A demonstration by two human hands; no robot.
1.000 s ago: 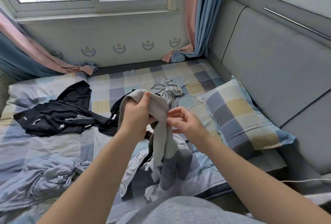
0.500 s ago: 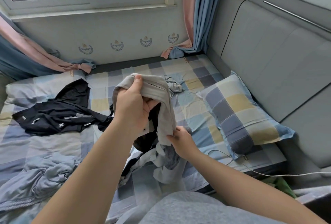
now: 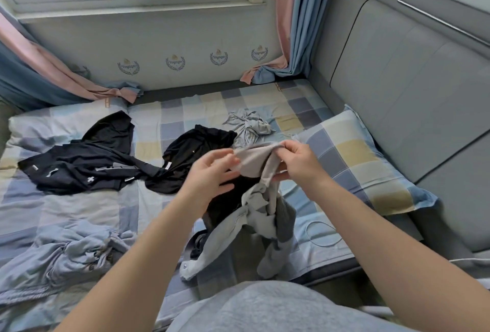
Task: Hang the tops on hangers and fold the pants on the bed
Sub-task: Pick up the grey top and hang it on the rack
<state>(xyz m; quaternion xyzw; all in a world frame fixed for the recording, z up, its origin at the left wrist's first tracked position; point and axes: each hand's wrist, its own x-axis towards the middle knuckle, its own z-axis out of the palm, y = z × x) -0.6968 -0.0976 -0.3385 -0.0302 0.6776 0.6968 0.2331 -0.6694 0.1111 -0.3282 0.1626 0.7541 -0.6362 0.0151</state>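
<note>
A grey garment point(image 3: 262, 193) hangs in front of me over the bed point(image 3: 87, 204), its lower part trailing onto the checked sheet. My right hand point(image 3: 297, 162) pinches its top edge at the right. My left hand point(image 3: 212, 172) is at the top edge's left end, fingers spread and touching the cloth. A black garment point(image 3: 191, 156) lies just behind the hands. A black top with white marks point(image 3: 79, 164) is spread at the left. A small grey garment point(image 3: 249, 127) is bunched at the back. A light blue garment point(image 3: 61, 252) is crumpled at the front left.
A checked pillow point(image 3: 358, 162) lies at the right against the grey padded headboard point(image 3: 397, 79). A white cable point(image 3: 320, 236) loops on the sheet near the bed's edge. Pink and blue curtains point(image 3: 291, 18) hang at the window wall behind the bed.
My left hand let go of the garment's top and dropped with its fingers spread. My right hand rose from the lower part and took the top edge. A black garment shows behind.
</note>
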